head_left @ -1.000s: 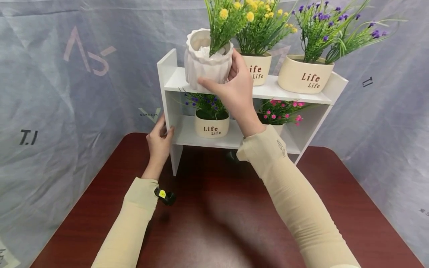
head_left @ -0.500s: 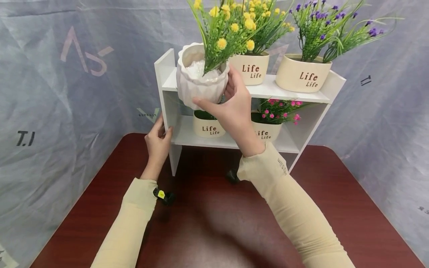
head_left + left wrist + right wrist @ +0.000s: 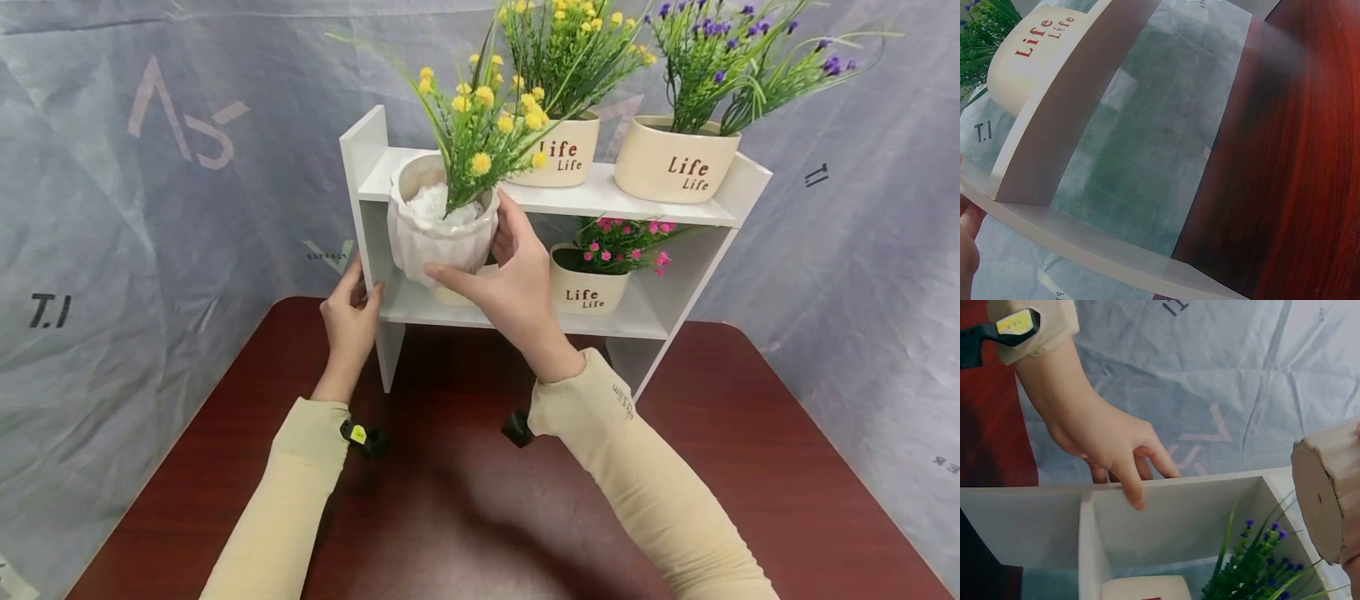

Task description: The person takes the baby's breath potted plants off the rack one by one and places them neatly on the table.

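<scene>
In the head view my right hand (image 3: 521,287) grips a white fluted flower pot (image 3: 435,242), thumb on its front and fingers round its right side. Yellow artificial flowers (image 3: 483,125) and clear white filling show in the pot, which is held in front of a white two-tier shelf (image 3: 622,196). The right wrist view catches the pot's underside (image 3: 1319,500). My left hand (image 3: 351,321) holds the shelf's left side panel. There, the right wrist view has the left thumb inside the panel and its fingers (image 3: 1163,459) outside. Only part of the left hand (image 3: 967,250) enters the left wrist view.
Two cream planters stand on the top tier, one with yellow flowers (image 3: 577,62) and one with purple (image 3: 678,162). Below are a pink-flowered planter (image 3: 588,283) and another planter (image 3: 453,296) mostly behind the held pot. The shelf stands on a dark red table (image 3: 450,500) before grey cloth.
My right hand has brought the white pot down and slightly left, from the top tier's height to in front of the lower tier. The left hand has stayed on the side panel.
</scene>
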`<state>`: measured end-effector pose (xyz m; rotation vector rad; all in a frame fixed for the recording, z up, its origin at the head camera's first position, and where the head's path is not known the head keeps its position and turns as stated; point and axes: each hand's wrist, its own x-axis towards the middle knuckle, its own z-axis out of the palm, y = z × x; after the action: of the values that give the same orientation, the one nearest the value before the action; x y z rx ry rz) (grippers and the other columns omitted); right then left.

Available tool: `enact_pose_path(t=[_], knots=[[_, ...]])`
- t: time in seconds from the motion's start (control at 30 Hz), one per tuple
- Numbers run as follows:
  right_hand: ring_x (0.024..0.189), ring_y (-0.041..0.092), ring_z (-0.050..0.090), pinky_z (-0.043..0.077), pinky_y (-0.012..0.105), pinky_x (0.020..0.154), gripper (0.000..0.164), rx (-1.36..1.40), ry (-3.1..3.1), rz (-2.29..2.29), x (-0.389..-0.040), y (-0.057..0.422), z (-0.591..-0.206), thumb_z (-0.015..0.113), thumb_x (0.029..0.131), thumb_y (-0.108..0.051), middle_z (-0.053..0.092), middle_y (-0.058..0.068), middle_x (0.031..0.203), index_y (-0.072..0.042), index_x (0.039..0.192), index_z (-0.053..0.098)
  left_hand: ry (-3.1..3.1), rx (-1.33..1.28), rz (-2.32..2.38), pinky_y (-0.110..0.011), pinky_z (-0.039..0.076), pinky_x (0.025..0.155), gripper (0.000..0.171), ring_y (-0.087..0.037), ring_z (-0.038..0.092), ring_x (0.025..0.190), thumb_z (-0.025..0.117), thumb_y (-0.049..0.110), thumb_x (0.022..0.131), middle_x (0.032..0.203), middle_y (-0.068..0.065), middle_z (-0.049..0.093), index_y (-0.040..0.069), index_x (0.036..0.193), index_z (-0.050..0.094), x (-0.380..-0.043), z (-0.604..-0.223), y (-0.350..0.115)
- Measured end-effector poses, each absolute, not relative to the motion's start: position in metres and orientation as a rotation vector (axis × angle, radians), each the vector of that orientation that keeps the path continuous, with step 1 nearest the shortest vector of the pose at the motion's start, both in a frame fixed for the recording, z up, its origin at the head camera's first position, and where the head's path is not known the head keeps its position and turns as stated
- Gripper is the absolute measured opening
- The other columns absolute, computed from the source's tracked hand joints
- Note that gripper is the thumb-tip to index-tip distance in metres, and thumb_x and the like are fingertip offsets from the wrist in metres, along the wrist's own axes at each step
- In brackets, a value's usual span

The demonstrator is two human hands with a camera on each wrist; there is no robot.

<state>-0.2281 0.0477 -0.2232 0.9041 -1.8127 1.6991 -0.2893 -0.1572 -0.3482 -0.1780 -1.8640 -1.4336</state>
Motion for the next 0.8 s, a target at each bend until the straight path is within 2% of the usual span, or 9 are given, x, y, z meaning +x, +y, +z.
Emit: enact_pose_path(t=[0.27, 0.53, 0.8], knots=[[0.12, 0.02, 0.059, 0.05, 0.031, 0.102, 0.088, 0.919, -1.833, 1.675, -0.221, 0.049, -0.243, 0.084, 0.067, 0.003, 0.057, 0.018, 0.133, 0.003, 0.143, 0.04, -1.857, -0.176, -1.436, -0.039, 0.054, 0.09, 0.055, -0.032, 0.064, 0.114, 0.063, 0.005, 0.092, 0.136, -0.016, 0.056, 0.018, 0.143, 0.049, -0.29, -0.349, -0.157], [0.119, 0.02, 0.059, 0.049, 0.031, 0.104, 0.088, 0.898, -1.892, 1.695, -0.218, 0.053, -0.265, 0.085, 0.067, 0.004, 0.058, 0.017, 0.133, 0.001, 0.143, 0.04, -1.841, -0.175, -1.45, -0.039, 0.054, 0.09, 0.053, -0.031, 0.065, 0.112, 0.063, 0.004, 0.092, 0.135, -0.016, 0.058, 0.017, 0.141, 0.051, -0.29, -0.349, -0.156], [0.116, 0.022, 0.06, 0.051, 0.032, 0.1, 0.086, 0.889, -1.929, 1.709, -0.217, 0.053, -0.284, 0.085, 0.066, 0.003, 0.059, 0.016, 0.13, -0.002, 0.141, 0.043, -1.848, -0.153, -1.451, -0.04, 0.053, 0.091, 0.051, -0.035, 0.063, 0.114, 0.061, -0.001, 0.091, 0.135, -0.021, 0.056, 0.006, 0.14, 0.05, -0.282, -0.34, -0.151]])
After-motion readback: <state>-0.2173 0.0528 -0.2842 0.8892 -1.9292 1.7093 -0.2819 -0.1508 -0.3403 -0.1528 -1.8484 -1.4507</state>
